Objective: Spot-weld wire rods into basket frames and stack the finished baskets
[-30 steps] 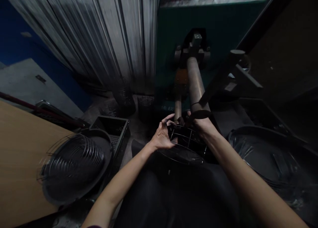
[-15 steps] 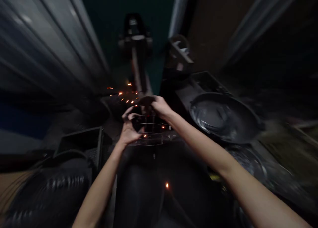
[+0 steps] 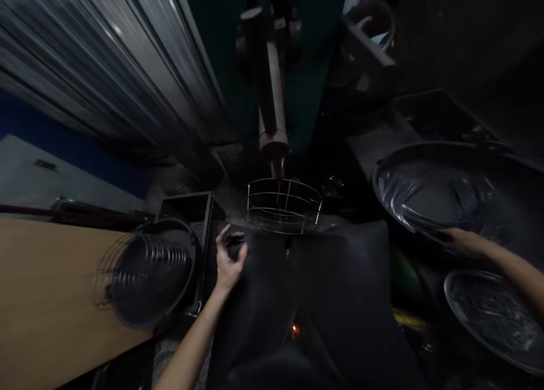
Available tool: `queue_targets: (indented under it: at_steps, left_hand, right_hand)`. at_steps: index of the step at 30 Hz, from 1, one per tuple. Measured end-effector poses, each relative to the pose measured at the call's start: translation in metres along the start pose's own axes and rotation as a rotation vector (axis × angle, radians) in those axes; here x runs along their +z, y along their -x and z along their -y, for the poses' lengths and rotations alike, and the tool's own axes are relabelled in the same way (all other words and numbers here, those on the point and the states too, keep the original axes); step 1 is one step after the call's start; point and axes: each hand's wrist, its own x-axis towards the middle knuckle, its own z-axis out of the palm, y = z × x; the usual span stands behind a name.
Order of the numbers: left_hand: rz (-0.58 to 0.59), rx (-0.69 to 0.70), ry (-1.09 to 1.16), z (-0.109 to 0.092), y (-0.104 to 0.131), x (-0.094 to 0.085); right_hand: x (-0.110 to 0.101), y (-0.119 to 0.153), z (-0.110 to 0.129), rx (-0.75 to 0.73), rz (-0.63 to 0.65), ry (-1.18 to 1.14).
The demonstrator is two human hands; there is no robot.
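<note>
Corrugated metal sheeting fills the far left, dim and streaked. At the near left lies a wooden board, and against its right edge sits a dark round tub with a stack of wire rings in it, blurred. At the right, a wide dark basin holds shiny wire pieces, with a second round pan nearer and lower. In the middle far stands a long machine arm, sloping down towards the viewer, its blunt end just above a round wire basket frame. The frame rests upright on the far edge of a dark cloth-covered lap — no hand touches it. A small black crate sits to the frame's left, beyond the tub.

The left hand lies on the dark cloth near the frame's left side, fingers loosely curled and holding nothing that can be made out. The right hand reaches far right to the near rim of the wide basin; its fingers are hidden in shadow — whether they grip anything cannot be told. A tiny orange spark glows on the cloth.
</note>
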Motion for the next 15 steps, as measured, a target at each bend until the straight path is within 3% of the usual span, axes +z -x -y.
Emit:
queue_targets:
  at_steps: [3,6,9,12,15]
  left_hand:
    - [0.153,0.11,-0.015,-0.022,0.005,0.019]
    - [0.296,0.288,-0.01,-0.05,0.001,0.043]
    - [0.385,0.425,0.073,-0.075,-0.002,0.071]
    - [0.471,0.518,0.171,-0.097,0.001,0.093]
    - [0.559,0.525,0.21,-0.113,0.003,0.105]
  right_hand:
    - [-0.003,-0.002,-0.013,0.063,0.108,0.231]
    - [-0.01,0.004,-0.009,-0.069,0.059,0.256]
    - [-0.013,0.007,-0.006,-0.076,0.056,0.251]
    - [-0.012,0.006,-0.009,-0.092,0.04,0.237]
    - [-0.018,0.006,-0.007,-0.115,-0.01,0.23]
